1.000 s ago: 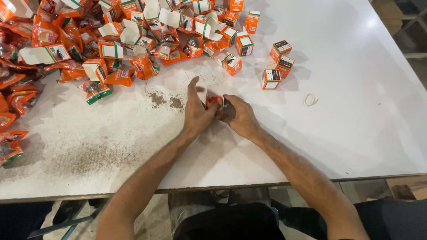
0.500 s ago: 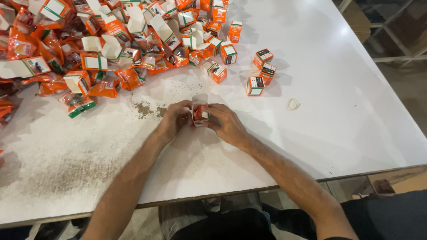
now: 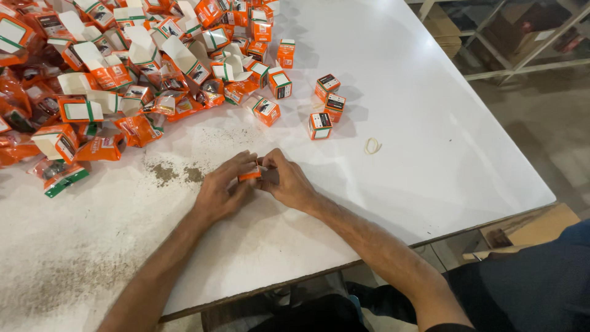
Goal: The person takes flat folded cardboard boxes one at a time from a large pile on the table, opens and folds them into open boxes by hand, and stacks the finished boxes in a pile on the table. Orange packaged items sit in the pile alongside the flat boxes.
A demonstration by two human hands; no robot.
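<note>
A small orange box is lying low over the white table, near the middle of its near half, caught between the person's two hands. The left hand is coming in from the left, its fingers lying close together and curling over the box's left end and top, the fingertips pinching it. The right hand is meeting it from the right, its fingers bent inward and pressing against the box's right end; most of the box is being hidden by both hands, so whether its flaps are open or closed cannot be told. Both forearms are reaching out from the near edge of the table. Just left of the hands, a patch of dark crumbs is lying on the tabletop. Farther away and to the right, three closed orange boxes are standing close together, with a pale rubber band lying near them on the right. Across the far left of the table, a large heap of orange boxes and orange packets is spreading, many boxes with their white flaps standing open. Beyond the table's right edge, a metal shelf frame is standing on the floor.
</note>
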